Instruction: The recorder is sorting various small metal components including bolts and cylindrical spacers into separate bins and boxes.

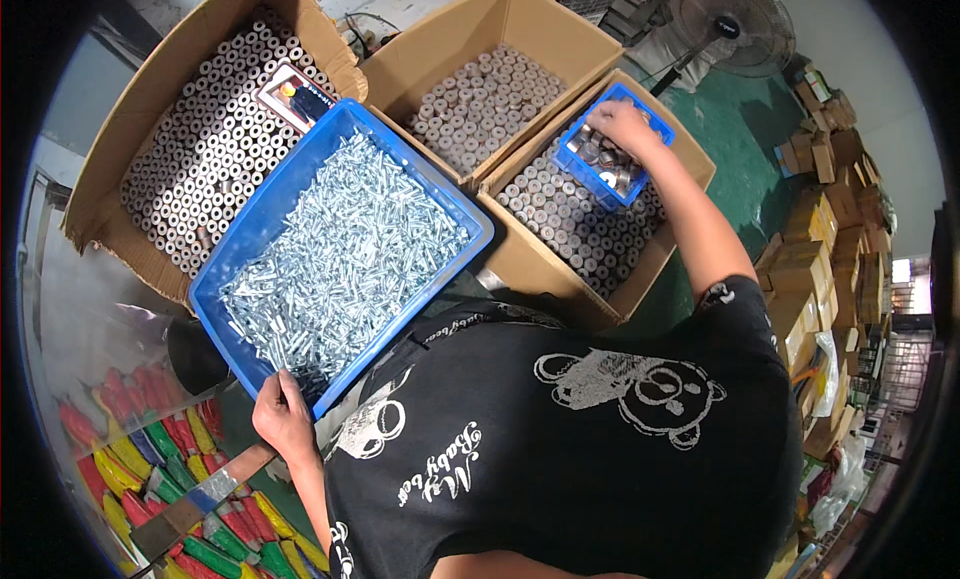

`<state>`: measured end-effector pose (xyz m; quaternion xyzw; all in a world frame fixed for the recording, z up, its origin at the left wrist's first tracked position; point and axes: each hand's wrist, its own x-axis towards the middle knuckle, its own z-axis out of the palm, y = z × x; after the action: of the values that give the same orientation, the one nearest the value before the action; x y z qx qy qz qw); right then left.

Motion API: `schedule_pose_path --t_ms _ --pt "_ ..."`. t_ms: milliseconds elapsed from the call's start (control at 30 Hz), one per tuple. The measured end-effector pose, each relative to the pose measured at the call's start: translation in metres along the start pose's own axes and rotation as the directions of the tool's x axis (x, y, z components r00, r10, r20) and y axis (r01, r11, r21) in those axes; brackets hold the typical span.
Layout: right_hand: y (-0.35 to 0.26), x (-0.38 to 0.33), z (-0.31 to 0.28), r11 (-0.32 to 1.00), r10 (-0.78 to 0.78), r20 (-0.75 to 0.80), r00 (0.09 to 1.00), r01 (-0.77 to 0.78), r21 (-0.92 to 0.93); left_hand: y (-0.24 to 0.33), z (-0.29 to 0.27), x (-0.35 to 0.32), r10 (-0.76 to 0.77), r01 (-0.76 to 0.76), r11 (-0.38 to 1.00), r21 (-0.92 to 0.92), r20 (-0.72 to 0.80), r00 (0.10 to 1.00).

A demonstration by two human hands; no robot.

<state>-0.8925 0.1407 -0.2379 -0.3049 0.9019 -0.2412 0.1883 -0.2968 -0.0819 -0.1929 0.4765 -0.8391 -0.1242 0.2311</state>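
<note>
My left hand [285,417] is at the near corner of a large blue bin [465,211], over its rim. Its thumb and fingers are drawn together, and whatever is between them is hidden. Many small shiny metal pins [345,249] fill this bin. On the right, my right hand [622,127] reaches into a small blue tray [600,191] of short metal cylinders [612,164]. Its fingers bend down among those pieces, with the tips covered. The small tray rests over a cardboard box [560,284] holding round metal parts with centre holes [575,234].
Two more cardboard boxes [425,64] [105,169] hold round parts. A phone [295,97] lies on the left one. Red, yellow and green packets [225,529] lie lower left. Behind are a fan [730,27] and, to the right, stacked cartons [810,249].
</note>
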Motion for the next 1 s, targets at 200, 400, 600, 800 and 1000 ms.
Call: schedule_pose_path --t_ms 200,400,600,800,1000 --pt "0.062 0.027 0.032 0.747 -0.002 0.011 1.000 0.009 -0.665 0.001 -0.001 0.000 -0.002 0.000 0.999 -0.040 -0.033 0.999" --pt "0.046 0.003 0.045 0.684 -0.112 0.015 0.994 0.088 -0.724 -0.004 0.000 -0.001 0.000 -0.002 0.998 -0.055 -0.039 0.999" --pt "0.057 0.017 0.043 0.612 -0.164 0.082 0.983 0.166 -0.773 -0.001 -0.001 0.002 0.008 -0.008 0.999 -0.045 0.001 1.000" --pt "0.047 0.015 0.050 0.596 -0.160 0.149 0.976 0.216 -0.774 -0.003 0.000 0.001 0.003 -0.002 0.999 -0.050 0.007 1.000" --pt "0.061 0.010 0.024 0.812 -0.342 -0.089 0.936 0.246 -0.529 0.001 0.001 0.001 0.035 -0.038 0.996 -0.078 -0.033 0.999"
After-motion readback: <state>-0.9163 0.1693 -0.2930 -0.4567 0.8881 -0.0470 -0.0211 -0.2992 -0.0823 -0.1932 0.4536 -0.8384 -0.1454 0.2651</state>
